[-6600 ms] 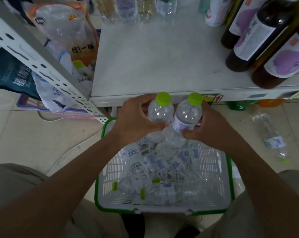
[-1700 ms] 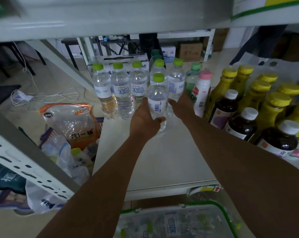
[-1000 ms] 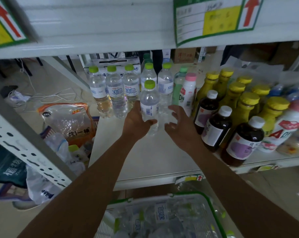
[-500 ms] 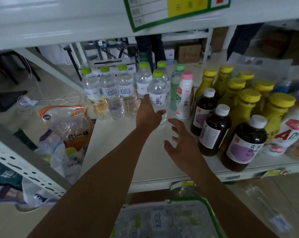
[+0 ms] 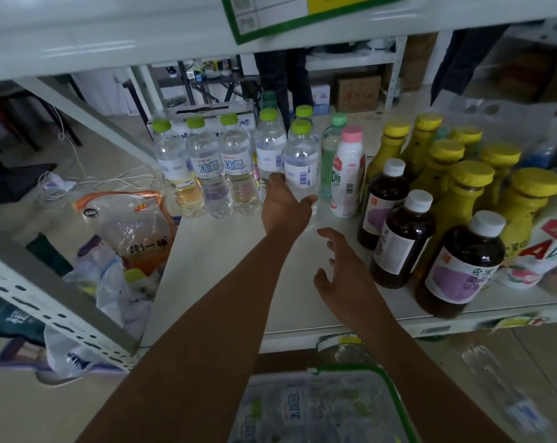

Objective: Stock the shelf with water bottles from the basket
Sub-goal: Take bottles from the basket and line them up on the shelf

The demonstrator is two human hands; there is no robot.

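Bottle (image 5: 301,164) stands on shelf (image 5: 223,266), clasped by left hand (image 5: 285,209); right hand (image 5: 341,270), at its five o'clock, fingers spread loose.

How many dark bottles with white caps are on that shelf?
3, in a diagonal row on the right of the shelf: rear dark bottle, middle dark bottle, front dark bottle by the edge. Others may be hidden.

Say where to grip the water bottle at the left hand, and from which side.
Round the lower body of the water bottle, below the label, from the front: it stands upright, bottles crowd its sides and back, only the front faces bare shelf. The left hand grips it there.
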